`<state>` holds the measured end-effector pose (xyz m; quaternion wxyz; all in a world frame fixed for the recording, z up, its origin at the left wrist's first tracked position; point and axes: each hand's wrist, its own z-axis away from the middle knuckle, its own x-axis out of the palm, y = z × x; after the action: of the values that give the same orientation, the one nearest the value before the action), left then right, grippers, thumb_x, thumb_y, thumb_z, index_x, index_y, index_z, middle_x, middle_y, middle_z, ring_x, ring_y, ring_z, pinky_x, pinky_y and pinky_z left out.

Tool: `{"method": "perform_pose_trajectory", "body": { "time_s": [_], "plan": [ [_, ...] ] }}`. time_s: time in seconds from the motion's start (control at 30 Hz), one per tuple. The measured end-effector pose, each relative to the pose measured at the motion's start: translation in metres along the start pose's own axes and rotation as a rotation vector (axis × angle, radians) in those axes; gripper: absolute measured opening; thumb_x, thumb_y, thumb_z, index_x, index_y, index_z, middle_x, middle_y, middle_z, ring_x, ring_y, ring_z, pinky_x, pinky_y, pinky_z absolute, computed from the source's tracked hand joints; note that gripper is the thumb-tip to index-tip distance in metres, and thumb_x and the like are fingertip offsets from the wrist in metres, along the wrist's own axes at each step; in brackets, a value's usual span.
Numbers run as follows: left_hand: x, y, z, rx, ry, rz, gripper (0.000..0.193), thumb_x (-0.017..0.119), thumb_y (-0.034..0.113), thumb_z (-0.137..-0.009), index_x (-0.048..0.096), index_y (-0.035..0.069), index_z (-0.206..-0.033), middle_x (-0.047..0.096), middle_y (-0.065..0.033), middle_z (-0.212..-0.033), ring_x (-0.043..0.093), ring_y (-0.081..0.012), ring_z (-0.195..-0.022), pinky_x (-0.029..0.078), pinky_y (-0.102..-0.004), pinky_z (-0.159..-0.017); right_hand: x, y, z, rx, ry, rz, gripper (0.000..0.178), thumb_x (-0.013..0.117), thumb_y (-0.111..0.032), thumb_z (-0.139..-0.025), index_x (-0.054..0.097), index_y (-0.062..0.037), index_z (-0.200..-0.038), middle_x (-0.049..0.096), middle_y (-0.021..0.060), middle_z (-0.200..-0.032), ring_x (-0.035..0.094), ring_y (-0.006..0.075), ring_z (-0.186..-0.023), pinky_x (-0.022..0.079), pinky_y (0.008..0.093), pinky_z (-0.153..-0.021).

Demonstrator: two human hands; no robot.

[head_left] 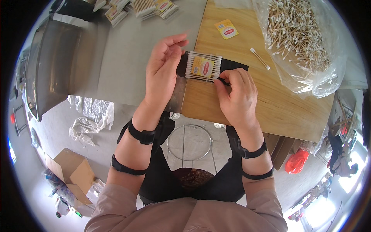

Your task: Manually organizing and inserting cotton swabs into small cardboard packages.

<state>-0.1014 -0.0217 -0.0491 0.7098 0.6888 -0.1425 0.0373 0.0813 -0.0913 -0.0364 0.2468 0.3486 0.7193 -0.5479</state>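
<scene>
A flat pack of cotton swabs (194, 66) with a yellow card lies over a black plate (234, 66) at the table's front, its swabs side by side and white tips at both ends. My right hand (240, 94) pinches at the pack's near right corner, thumb and forefinger together; the exact contact is partly hidden by the fingers. Left of the pack, my left hand (164, 63) is raised on edge with its fingers loosely bent and apart, holding nothing. Its fingertips are close to the pack's far left corner.
A yellow card (227, 29) and a few loose swabs (259, 58) lie on the wooden board (255, 112). At the far right sits a clear bag of loose swabs (297, 34). Several finished-looking packs (148, 8) lie far left, near a metal bin (54, 65).
</scene>
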Motion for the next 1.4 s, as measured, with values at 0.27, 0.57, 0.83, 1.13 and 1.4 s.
{"method": "perform_pose_trajectory", "body": {
  "time_s": [0.27,0.57,0.83,1.13,1.4],
  "plan": [
    [-0.009,0.014,0.001,-0.027,-0.021,-0.651,0.026,0.060,-0.001,-0.096,0.054,0.002,-0.121,0.061,-0.0033,-0.090,0.057,-0.0082,-0.075,0.050,-0.0224,-0.070,0.000,-0.003,0.000,0.022,-0.007,0.040,0.020,0.077,-0.004,-0.074,0.060,-0.0060,-0.084,0.058,0.0073,-0.079,0.058,0.0294,-0.075,0.048,0.0405,-0.064],
    [-0.007,0.027,0.005,-0.091,-0.162,-0.682,0.043,0.073,-0.005,-0.081,0.053,0.002,-0.118,0.063,-0.0080,-0.087,0.063,-0.0167,-0.073,0.052,-0.0290,-0.067,0.001,-0.007,0.001,0.082,-0.019,0.056,0.022,0.078,-0.006,-0.072,0.061,-0.0061,-0.086,0.058,0.0068,-0.080,0.059,0.0288,-0.075,0.048,0.0399,-0.065],
    [-0.007,0.028,0.007,-0.130,-0.232,-0.702,0.054,0.073,-0.012,-0.077,0.054,0.005,-0.125,0.059,-0.0066,-0.102,0.063,-0.0134,-0.079,0.053,-0.0263,-0.072,0.001,-0.007,0.001,0.103,-0.029,0.051,0.022,0.079,-0.005,-0.072,0.061,-0.0061,-0.085,0.058,0.0064,-0.079,0.059,0.0283,-0.075,0.049,0.0399,-0.065],
    [-0.006,0.026,0.007,-0.136,-0.204,-0.694,0.051,0.074,-0.011,-0.076,0.055,0.004,-0.120,0.057,-0.0101,-0.103,0.063,-0.0155,-0.076,0.055,-0.0282,-0.071,-0.003,-0.008,-0.001,0.132,-0.021,0.014,0.020,0.078,-0.001,-0.074,0.064,-0.0026,-0.087,0.061,0.0080,-0.080,0.061,0.0255,-0.070,0.050,0.0364,-0.064],
    [-0.001,0.022,0.002,0.203,-0.251,-0.895,0.047,0.077,-0.005,-0.073,0.058,0.004,-0.115,0.060,-0.0123,-0.113,0.062,-0.0285,-0.095,0.054,-0.0382,-0.082,-0.003,-0.008,-0.001,0.082,-0.024,0.110,0.022,0.080,-0.005,-0.072,0.064,-0.0035,-0.088,0.059,0.0080,-0.079,0.061,0.0262,-0.071,0.050,0.0373,-0.065]
  ]
}}
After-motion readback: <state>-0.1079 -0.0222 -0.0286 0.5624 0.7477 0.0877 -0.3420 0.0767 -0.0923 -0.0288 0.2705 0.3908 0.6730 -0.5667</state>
